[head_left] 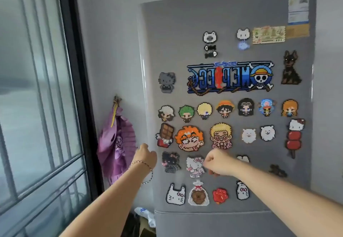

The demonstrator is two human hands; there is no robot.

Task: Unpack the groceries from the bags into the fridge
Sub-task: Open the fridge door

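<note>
The grey fridge (232, 14) fills the right half of the head view. Its upper door is closed and covered with pixel-bead magnets. My left hand (145, 156) is at the door's left edge at about mid height, and its fingers curl round that edge out of sight. A thin bracelet sits on that wrist. My right hand (220, 162) hovers in front of the lower middle of the door as a loose fist, with nothing visible in it. A white plastic bag (146, 215) lies on the floor beside the fridge's lower left corner.
A purple folded fan (116, 144) hangs on the white wall just left of the fridge. Further left is a dark-framed window (37, 88) with metal bars. The seam above the lower fridge door (213, 223) runs below my arms.
</note>
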